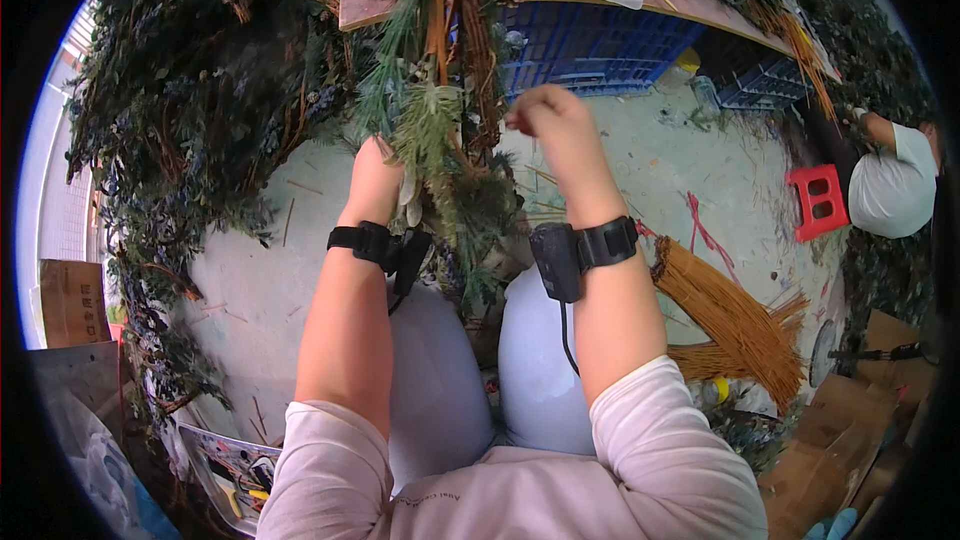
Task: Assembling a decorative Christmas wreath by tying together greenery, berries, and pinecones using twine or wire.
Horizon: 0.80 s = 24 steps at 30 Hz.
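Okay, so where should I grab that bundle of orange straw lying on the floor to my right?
Probably around the narrow bound end of the orange straw bundle, coming down from above with the right hand. The stalks are gathered tight there, while the far end fans out loose and would likely slip apart.

Brown cardboard box (72, 300) at left; flattened cartons (850, 450), seemingly, lower right.

Upright pine-and-twig bundle (440, 110), orange-tied

Red stool (819, 200), blue crates (590, 45)
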{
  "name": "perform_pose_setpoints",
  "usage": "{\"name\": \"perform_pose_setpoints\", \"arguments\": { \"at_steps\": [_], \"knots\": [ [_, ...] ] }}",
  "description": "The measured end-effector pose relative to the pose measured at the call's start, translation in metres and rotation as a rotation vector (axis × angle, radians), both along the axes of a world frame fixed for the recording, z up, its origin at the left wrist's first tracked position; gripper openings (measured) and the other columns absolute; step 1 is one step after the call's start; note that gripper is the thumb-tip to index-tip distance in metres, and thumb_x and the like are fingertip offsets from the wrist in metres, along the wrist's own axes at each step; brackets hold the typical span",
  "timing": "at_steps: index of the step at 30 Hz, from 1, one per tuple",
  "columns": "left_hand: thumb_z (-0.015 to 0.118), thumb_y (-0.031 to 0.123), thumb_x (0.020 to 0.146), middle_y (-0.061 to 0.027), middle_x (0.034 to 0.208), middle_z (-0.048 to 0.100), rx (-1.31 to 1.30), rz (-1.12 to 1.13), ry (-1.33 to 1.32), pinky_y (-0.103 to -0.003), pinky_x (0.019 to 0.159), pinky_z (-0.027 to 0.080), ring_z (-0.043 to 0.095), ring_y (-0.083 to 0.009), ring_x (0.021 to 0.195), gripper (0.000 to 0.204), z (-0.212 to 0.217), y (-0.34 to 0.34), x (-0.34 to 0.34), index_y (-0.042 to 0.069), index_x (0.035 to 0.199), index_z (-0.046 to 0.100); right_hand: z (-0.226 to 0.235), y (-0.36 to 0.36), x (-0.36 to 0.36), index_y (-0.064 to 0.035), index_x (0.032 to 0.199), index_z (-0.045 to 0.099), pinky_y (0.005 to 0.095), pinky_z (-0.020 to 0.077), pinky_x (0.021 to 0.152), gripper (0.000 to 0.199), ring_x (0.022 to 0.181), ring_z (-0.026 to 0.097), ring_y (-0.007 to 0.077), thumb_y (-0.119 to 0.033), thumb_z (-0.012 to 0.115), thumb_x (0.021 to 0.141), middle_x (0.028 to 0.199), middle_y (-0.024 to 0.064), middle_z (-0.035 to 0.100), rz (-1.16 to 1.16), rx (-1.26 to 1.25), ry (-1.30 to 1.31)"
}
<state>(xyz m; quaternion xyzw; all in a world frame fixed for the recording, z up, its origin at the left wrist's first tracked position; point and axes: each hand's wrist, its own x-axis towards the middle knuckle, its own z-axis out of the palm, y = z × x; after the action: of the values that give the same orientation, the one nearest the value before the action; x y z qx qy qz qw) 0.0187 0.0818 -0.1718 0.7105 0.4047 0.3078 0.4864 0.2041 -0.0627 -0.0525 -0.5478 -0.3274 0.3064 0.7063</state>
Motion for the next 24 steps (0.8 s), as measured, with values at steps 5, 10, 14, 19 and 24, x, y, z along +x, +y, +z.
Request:
{"name": "perform_pose_setpoints", "arguments": {
  "at_steps": [5, 10, 14, 19, 24],
  "knots": [
    [0.043, 0.014, 0.088, -0.0088, 0.088, 0.061, -0.472, 0.021, -0.424, -0.031, 0.066, 0.044, 0.056, -0.0161, 0.074, 0.024, 0.043, -0.026, 0.008, -0.001, 0.099, 0.058, -0.017, -0.001, 0.01, 0.0012, 0.082, 0.057, 0.0259, 0.0429, 0.066, 0.014, 0.071, 0.056, 0.0125, -0.011, 0.053, 0.077, 0.075, 0.0032, 0.059, 0.358, -0.515, -0.363],
    [0.043, 0.017, 0.089, -0.0061, 0.089, 0.06, -0.56, 0.066, -0.515, -0.028, 0.064, 0.045, 0.057, -0.0153, 0.076, 0.026, 0.051, -0.023, 0.002, -0.001, 0.103, 0.056, -0.018, -0.001, -0.005, 0.0006, 0.086, 0.058, 0.0294, 0.0433, 0.068, 0.023, 0.073, 0.056, 0.0178, -0.016, 0.064, 0.071, 0.081, 0.0099, 0.059, 0.191, -0.423, -0.603],
    [0.043, 0.018, 0.089, -0.0066, 0.087, 0.06, -0.545, 0.052, -0.635, -0.029, 0.061, 0.046, 0.057, -0.0157, 0.075, 0.025, 0.042, -0.017, 0.001, 0.0, 0.102, 0.055, -0.032, 0.006, -0.02, 0.0002, 0.083, 0.057, 0.0334, 0.0429, 0.07, 0.025, 0.076, 0.056, 0.0263, -0.016, 0.067, 0.067, 0.08, 0.0145, 0.058, 0.395, -0.412, -0.676],
    [0.041, 0.019, 0.09, -0.0068, 0.088, 0.06, -0.61, 0.096, -0.525, -0.03, 0.064, 0.045, 0.057, -0.0159, 0.076, 0.026, 0.034, -0.014, -0.002, 0.0, 0.101, 0.056, -0.034, 0.01, -0.029, -0.0012, 0.084, 0.058, 0.0382, 0.043, 0.07, 0.024, 0.082, 0.056, 0.0353, -0.017, 0.065, 0.067, 0.082, 0.019, 0.059, 0.31, -0.492, -0.85],
    [0.038, 0.015, 0.09, -0.01, 0.088, 0.06, -0.186, 0.018, -0.21, -0.033, 0.067, 0.045, 0.057, -0.0198, 0.076, 0.026, 0.0, 0.005, -0.014, 0.0, 0.102, 0.055, -0.022, 0.01, -0.04, -0.0039, 0.085, 0.06, 0.0384, 0.0442, 0.071, 0.024, 0.081, 0.057, 0.0337, -0.019, 0.063, 0.066, 0.085, 0.0168, 0.061, 0.34, -0.719, -0.907]
  ]
}}
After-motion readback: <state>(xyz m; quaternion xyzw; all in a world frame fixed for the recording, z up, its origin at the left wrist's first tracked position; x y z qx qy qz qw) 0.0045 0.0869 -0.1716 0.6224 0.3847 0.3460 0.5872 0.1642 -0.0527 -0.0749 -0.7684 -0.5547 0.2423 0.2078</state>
